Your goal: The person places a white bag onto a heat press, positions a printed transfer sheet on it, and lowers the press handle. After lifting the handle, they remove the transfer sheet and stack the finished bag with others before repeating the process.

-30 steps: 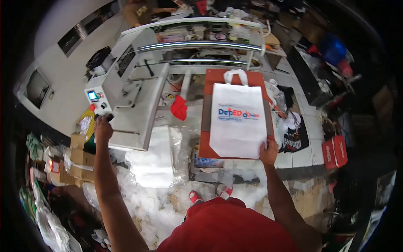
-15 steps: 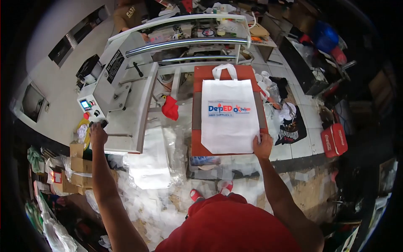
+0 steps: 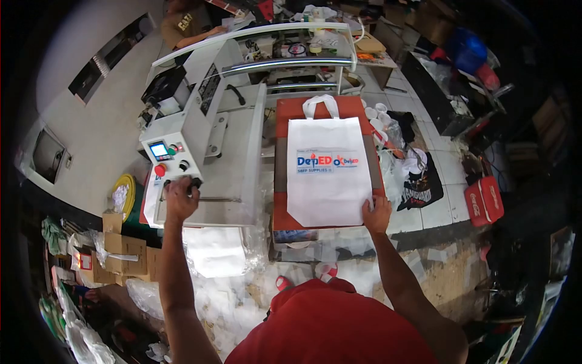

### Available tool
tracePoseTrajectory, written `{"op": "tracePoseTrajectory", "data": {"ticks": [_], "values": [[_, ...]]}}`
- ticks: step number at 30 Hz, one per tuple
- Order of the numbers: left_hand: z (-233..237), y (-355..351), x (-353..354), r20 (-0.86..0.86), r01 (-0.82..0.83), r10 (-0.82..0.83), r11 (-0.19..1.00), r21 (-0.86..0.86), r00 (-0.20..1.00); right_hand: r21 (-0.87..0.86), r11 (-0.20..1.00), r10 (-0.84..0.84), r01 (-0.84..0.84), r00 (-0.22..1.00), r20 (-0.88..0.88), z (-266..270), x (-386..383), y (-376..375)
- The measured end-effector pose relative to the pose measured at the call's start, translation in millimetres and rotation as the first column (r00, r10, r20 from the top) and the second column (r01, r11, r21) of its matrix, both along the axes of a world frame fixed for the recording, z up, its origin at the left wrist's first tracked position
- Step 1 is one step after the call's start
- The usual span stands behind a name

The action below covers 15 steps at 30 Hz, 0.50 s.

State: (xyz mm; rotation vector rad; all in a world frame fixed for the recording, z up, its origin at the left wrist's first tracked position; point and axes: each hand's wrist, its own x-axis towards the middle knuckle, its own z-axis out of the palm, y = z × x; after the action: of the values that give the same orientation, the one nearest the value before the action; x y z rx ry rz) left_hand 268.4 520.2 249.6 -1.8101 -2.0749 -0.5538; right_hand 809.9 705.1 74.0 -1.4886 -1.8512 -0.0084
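While your left hand (image 3: pixel 182 198) closes around the press handle (image 3: pixel 195 181), your right hand (image 3: pixel 377 213) rests on the near right corner of the white bag (image 3: pixel 327 176), grip unclear. Bag lies flat on the red platen (image 3: pixel 280 213); press plate (image 3: pixel 239 159) just beside its left edge.

- The tote bag (image 3: pixel 328 173) is white, with a print in blue, red and orange letters across its middle.
- The pad (image 3: pixel 280 200) under the bag is orange-red, with a grey band on each side.
- The press machine (image 3: pixel 209 151) is pale grey; its small screen (image 3: pixel 159 150) shines blue, and near it are a red knob (image 3: pixel 160 170) and a black one.
- The person's shirt (image 3: pixel 327 327) is red.
- The crate (image 3: pixel 484 203) on the floor is red with white writing.
- The garment (image 3: pixel 424 188) on the floor tiles is black with a white print.
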Motion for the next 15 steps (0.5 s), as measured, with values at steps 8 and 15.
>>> {"op": "tracePoseTrajectory", "data": {"ticks": [8, 15], "values": [[19.0, 37.9, 142.0, 0.135, 0.145, -0.154, 0.987, 0.071, 0.979, -0.161, 0.986, 0.012, -0.032, 0.993, -0.119, -0.2, 7.0, 2.3], [17.3, 67.9, 220.1, 0.187, 0.25, -0.253, 0.967, 0.042, 0.949, 0.012, 0.978, 0.189, -0.208, 0.86, -0.475, 65.0, -9.6, 5.5]]}}
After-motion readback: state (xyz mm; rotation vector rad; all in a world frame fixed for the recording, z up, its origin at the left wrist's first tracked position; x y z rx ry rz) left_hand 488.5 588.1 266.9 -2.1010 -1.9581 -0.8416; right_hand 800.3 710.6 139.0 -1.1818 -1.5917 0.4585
